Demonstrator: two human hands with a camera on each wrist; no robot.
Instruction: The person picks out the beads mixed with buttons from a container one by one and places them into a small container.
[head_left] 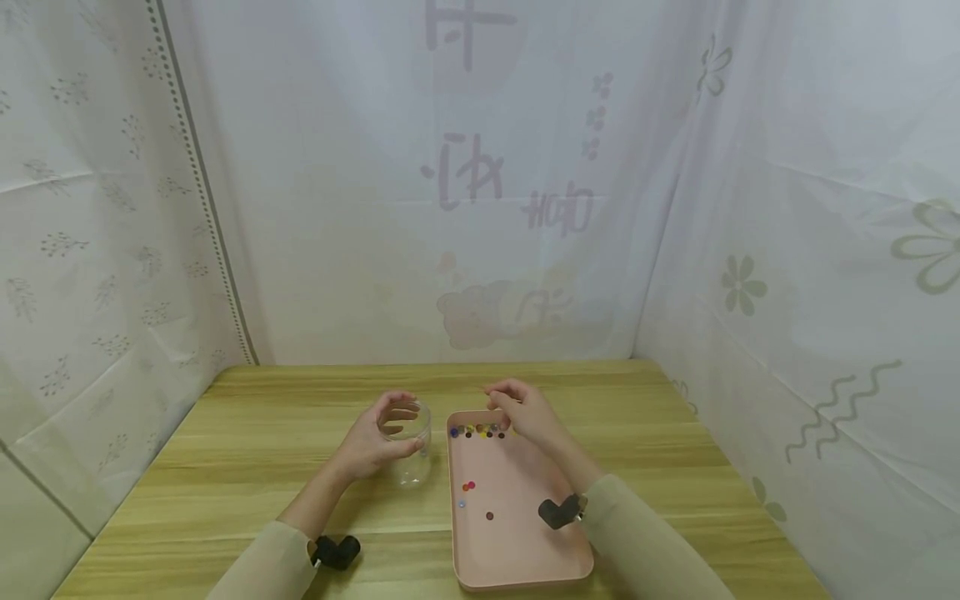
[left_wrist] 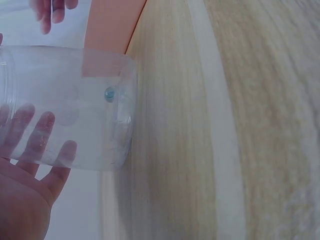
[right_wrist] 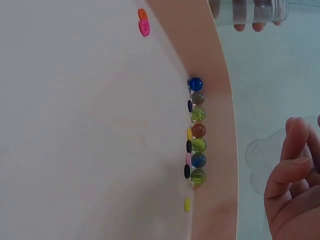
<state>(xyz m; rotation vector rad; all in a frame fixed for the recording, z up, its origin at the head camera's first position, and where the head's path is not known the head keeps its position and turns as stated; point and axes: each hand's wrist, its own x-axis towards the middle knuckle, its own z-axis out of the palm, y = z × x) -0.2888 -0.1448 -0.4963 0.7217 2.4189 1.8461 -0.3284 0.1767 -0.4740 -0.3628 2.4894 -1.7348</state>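
My left hand (head_left: pixel 372 439) curved round clear jar (head_left: pixel 411 471), fingers spread on wall. Jar upright, left of pink tray (head_left: pixel 517 542); cannot tell whether base touches wood-grain table (head_left: pixel 405 542). Bluish marble (left_wrist: pixel 109 94) shows through transparent wall near jar's base. My right hand (head_left: pixel 531 414) above tray's far end, fingers bent in; cannot tell whether they pinch anything. Glossy marbles (right_wrist: pixel 198 145), blue, brown, green-swirled, lined along tray wall beside small coloured buttons (right_wrist: pixel 144 27). Curtain lettering (head_left: pixel 558 208) faint, cannot read surely.
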